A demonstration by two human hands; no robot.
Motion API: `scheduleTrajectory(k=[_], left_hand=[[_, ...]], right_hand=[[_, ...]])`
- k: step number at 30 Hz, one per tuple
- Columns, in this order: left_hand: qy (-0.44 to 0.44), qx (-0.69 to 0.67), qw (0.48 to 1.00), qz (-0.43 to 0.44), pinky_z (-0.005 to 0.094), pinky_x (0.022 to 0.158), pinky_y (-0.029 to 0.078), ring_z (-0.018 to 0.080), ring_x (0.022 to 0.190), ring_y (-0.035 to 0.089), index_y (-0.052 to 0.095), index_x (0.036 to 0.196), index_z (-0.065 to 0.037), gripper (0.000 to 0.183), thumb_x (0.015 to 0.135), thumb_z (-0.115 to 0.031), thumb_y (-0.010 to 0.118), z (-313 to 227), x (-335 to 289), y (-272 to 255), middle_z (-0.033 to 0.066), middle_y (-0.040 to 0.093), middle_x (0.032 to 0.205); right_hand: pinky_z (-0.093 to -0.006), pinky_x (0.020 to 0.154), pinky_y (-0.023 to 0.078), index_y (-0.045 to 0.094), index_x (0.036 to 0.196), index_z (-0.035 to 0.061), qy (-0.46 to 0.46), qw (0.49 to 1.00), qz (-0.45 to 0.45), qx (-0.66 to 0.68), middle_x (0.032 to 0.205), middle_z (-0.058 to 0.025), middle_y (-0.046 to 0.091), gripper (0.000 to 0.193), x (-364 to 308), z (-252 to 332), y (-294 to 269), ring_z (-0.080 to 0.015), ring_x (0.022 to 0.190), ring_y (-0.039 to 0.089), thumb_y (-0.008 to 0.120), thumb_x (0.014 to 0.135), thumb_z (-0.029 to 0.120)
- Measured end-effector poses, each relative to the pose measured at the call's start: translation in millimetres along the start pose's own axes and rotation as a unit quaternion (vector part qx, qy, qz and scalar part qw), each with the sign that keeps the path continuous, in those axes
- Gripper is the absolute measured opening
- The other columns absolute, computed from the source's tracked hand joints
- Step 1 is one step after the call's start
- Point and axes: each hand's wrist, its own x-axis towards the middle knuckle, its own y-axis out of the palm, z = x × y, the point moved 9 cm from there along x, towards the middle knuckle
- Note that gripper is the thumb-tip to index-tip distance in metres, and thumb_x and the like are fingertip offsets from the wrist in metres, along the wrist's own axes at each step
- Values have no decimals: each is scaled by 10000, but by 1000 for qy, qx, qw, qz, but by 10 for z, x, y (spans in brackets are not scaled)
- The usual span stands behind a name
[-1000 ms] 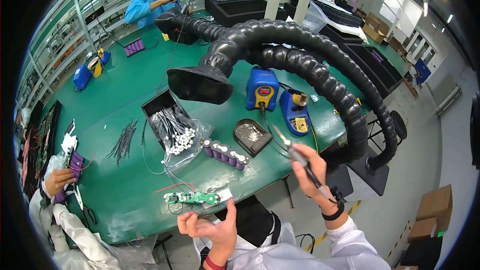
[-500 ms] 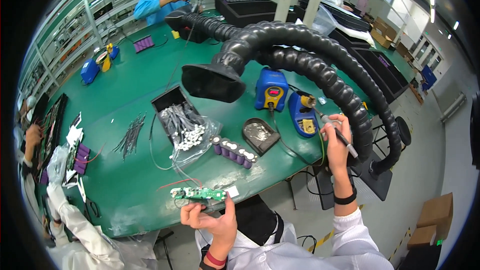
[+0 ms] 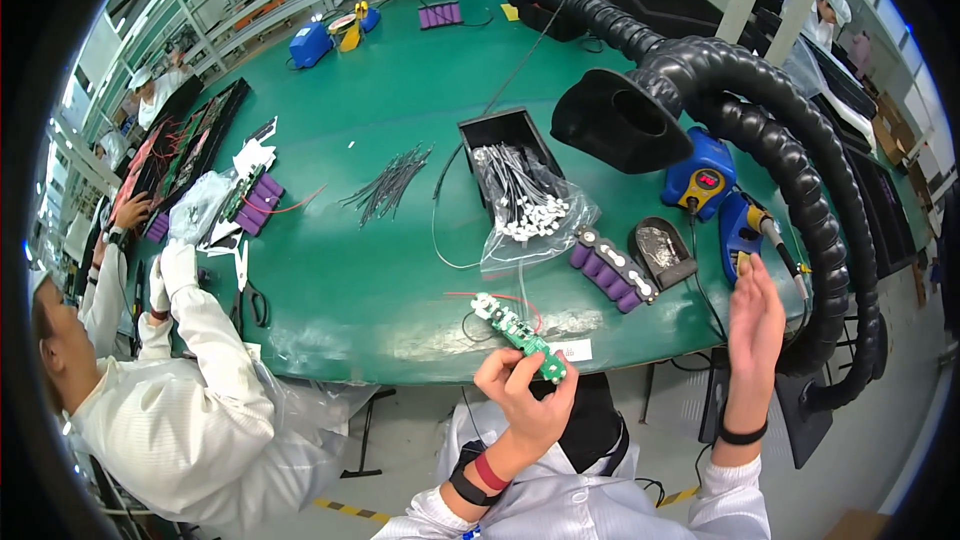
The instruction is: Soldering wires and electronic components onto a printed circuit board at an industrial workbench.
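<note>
Green bench (image 3: 400,130), busy assembly line: your left hand (image 3: 522,392) pinches the green circuit board (image 3: 520,332) at the table's near edge, while your right hand (image 3: 755,318), fingers spread and empty, hovers beside the soldering iron (image 3: 780,248) in its stand. Keep the board steady and level.

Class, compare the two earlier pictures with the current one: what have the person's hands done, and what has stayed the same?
The right hand carried the soldering iron rightward to its blue stand, let go and now hangs open beside it. The left hand stays closed on the green circuit board at the table edge. The purple battery pack lies as before.
</note>
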Motion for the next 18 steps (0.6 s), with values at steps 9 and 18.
scheduleTrajectory(k=[9, 18], left_hand=[[1, -9, 999, -47, 348, 743, 458, 277, 920, 513, 530, 1110, -71, 474, 743, 78, 790, 133, -47, -266, 147, 483, 1046], [10, -17, 1000, -17, 340, 741, 467, 265, 886, 544, 523, 1112, -68, 509, 728, 88, 817, 221, 24, -489, 141, 501, 1041]], right_hand=[[-243, 730, 504, 451, 1433, -25, 156, 912, 326, -196, 1197, -90, 609, 485, -1219, -1204, 1449, -108, 851, 600, 616, 990, 79], [-281, 873, 499, 707, 1095, -43, -16, 913, 327, -243, 1099, -87, 696, 182, -1001, -1274, 1861, -125, 979, 635, 600, 1001, 70]])
